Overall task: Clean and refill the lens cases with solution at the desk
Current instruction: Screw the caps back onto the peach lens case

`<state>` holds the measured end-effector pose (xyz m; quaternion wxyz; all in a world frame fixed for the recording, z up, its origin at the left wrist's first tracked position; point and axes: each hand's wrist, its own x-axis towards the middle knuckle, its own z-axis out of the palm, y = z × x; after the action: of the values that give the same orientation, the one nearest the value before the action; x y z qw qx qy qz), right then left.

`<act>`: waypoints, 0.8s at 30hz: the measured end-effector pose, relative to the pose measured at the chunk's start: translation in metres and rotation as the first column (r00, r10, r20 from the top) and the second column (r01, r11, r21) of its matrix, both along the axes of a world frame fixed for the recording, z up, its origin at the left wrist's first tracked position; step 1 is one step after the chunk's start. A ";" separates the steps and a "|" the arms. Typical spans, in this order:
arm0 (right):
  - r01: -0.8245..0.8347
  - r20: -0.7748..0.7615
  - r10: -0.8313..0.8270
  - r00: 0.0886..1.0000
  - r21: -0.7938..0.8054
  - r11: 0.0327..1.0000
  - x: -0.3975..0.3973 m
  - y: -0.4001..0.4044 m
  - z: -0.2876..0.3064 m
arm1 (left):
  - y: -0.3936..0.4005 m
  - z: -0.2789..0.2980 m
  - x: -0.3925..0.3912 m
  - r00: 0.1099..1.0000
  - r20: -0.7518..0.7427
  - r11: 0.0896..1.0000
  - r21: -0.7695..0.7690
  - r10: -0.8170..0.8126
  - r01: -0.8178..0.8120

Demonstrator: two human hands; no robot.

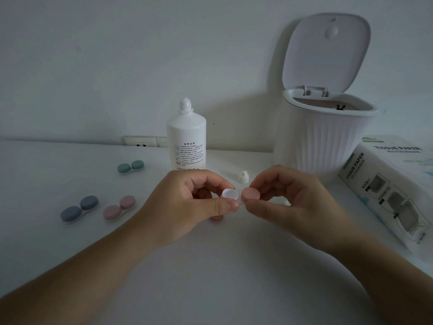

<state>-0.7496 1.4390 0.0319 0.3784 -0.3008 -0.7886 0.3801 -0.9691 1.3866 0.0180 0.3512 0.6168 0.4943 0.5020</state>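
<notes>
My left hand (192, 202) pinches a white lens case (230, 194) with one well uncovered and facing me, held above the desk. A pink shape shows under this hand at the desk. My right hand (283, 195) pinches a round pink cap (250, 194) just right of that open well. The white solution bottle (186, 139) stands uncapped behind my hands, and its white cap (243, 177) lies on the desk beside it. Three closed lens cases lie to the left: green (130, 167), blue (79, 209) and pink (119, 208).
A white ribbed bin (328, 141) with its lid flipped up stands at the back right. A tissue paper box (393, 186) lies at the right edge of the desk. A wall socket (145, 141) sits behind the bottle.
</notes>
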 end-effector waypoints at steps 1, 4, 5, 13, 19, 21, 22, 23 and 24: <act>0.005 0.008 -0.005 1.000 0.008 1.000 0.000 0.000 0.000 | 0.000 0.000 0.000 1.000 -0.006 1.000 0.004 -0.001 0.002; -0.014 0.068 0.014 0.998 0.012 1.000 0.000 0.002 -0.001 | 0.000 -0.001 0.000 1.000 -0.010 1.000 0.005 -0.002 0.002; -0.027 0.076 0.027 0.997 -0.004 1.000 0.001 0.003 -0.001 | 0.000 0.000 0.000 1.000 -0.011 1.000 0.002 -0.002 0.002; -0.067 0.009 0.067 0.998 -0.048 0.997 0.004 0.002 0.000 | -0.001 0.001 0.000 1.000 -0.018 1.000 -0.002 0.014 -0.014; -0.040 0.055 0.042 0.998 -0.037 0.999 0.001 0.000 -0.001 | -0.002 0.001 0.001 0.999 -0.040 1.000 0.017 0.001 0.000; -0.070 0.097 0.074 0.993 -0.040 0.997 0.002 0.001 -0.001 | -0.001 0.001 0.001 0.999 -0.050 1.000 0.016 0.005 -0.005; -0.084 0.099 0.088 0.991 -0.044 0.995 0.003 0.001 0.000 | -0.001 0.001 0.001 0.999 -0.050 1.000 0.015 0.007 -0.006; -0.094 0.089 0.098 0.991 -0.048 0.994 0.004 0.002 0.000 | 0.000 0.001 0.001 0.999 -0.046 1.000 0.016 0.009 -0.008; -0.099 0.075 0.103 0.992 -0.048 0.994 0.005 0.002 0.001 | 0.000 0.001 0.000 0.999 -0.039 1.000 0.017 0.013 -0.012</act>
<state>-0.7444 1.4410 0.0326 0.3212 -0.2833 -0.8081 0.4043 -0.9687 1.3864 0.0193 0.3333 0.6262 0.5007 0.4961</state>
